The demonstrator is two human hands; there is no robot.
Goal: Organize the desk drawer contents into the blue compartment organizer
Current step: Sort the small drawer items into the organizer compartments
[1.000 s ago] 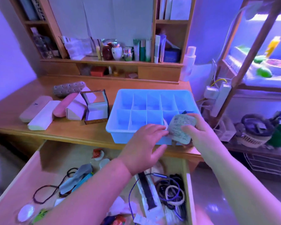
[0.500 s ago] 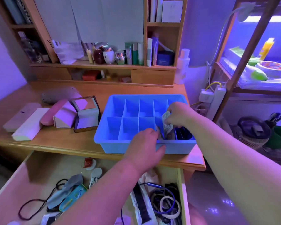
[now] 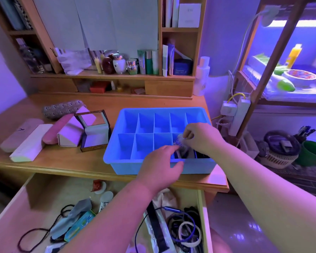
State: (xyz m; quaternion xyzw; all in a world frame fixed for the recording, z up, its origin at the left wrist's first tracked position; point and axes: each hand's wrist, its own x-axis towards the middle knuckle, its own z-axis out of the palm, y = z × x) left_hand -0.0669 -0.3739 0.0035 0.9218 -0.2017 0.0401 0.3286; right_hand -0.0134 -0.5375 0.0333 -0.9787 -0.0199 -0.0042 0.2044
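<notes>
Over gridded plastic organizer (image 3: 128,115): right hand (image 3: 202,138) pinches printed packet (image 3: 181,143); left hand (image 3: 161,161) relaxed.

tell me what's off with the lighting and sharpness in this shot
Head view: a purple-blue cast tints everything; the lit shelf at right is blown out. Wide-angle distortion bends the desk edge. The drawer contents are slightly soft, and the small packet pinched by the right hand is blurred.

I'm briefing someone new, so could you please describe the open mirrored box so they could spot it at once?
Start at the blue compartment organizer on the wooden desk. The open mirrored box stands just off its left side. Unlike the closed pink and white cases lying further left, its dark-framed lid is raised.
</notes>
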